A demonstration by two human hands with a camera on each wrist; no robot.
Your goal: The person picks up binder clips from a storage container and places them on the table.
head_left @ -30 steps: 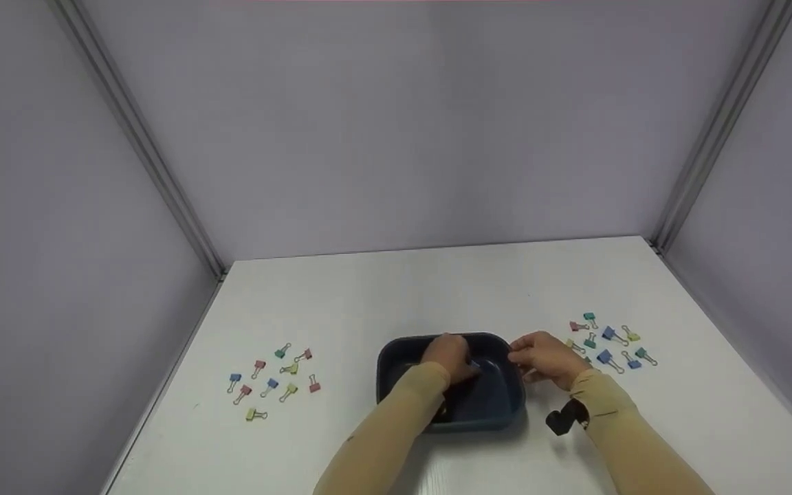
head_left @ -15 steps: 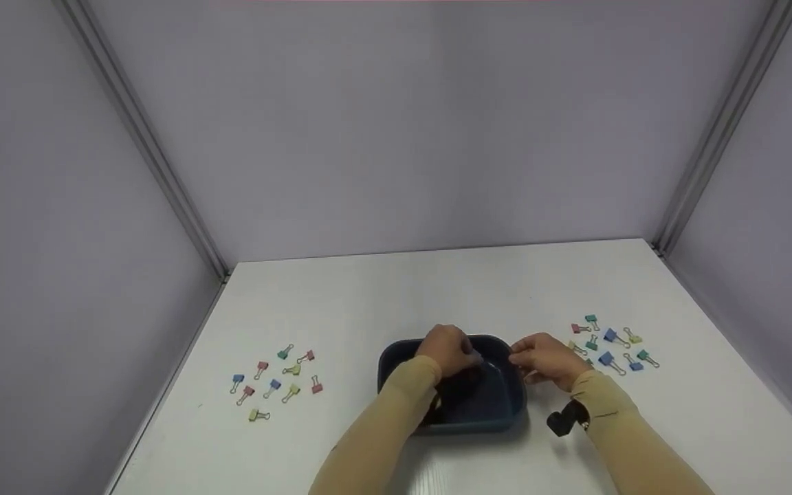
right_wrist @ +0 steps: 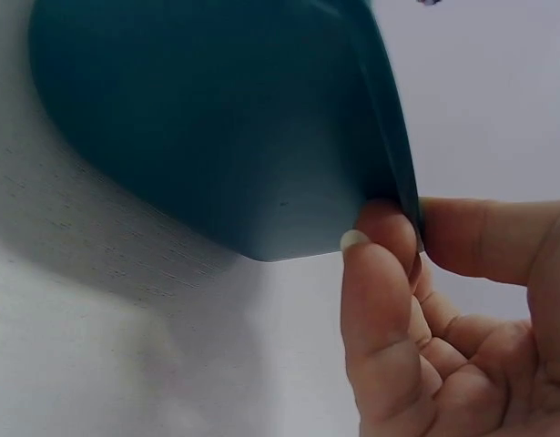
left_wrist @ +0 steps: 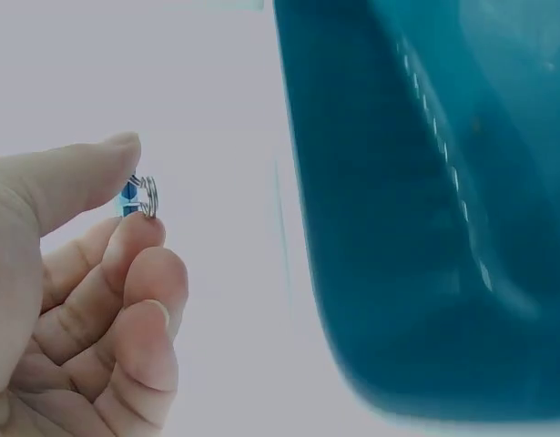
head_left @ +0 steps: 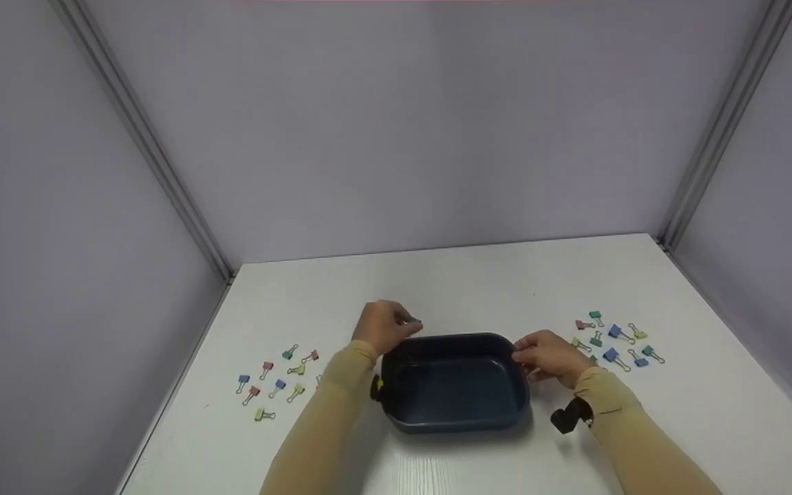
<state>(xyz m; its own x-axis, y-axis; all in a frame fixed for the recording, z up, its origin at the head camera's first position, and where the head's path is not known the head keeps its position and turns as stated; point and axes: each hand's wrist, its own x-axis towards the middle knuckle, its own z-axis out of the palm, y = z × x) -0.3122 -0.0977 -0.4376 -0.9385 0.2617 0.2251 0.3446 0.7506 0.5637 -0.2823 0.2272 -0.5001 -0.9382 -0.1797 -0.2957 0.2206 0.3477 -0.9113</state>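
My left hand (head_left: 381,326) is past the far left corner of a dark blue rectangular tray (head_left: 454,427). Between its thumb and index finger it pinches a small blue binder clip (left_wrist: 130,192), whose silver wire handles show in the left wrist view. The other fingers curl loosely below. At the tray's right side, my right hand (head_left: 551,359) holds the rim between thumb and fingers. The right wrist view shows that tray wall (right_wrist: 234,137) up close, with the thumb on one face of the rim and fingertips on the other.
Several coloured binder clips (head_left: 279,386) lie scattered on the white table (head_left: 423,474) left of the tray. Another scattered group of binder clips (head_left: 619,337) lies to the right, beyond the right hand. Grey panels (head_left: 437,137) stand at the back and both sides.
My left hand has risen out of the tray and moved left over its far left corner, carrying the blue binder clip. My right hand stays at the rim.
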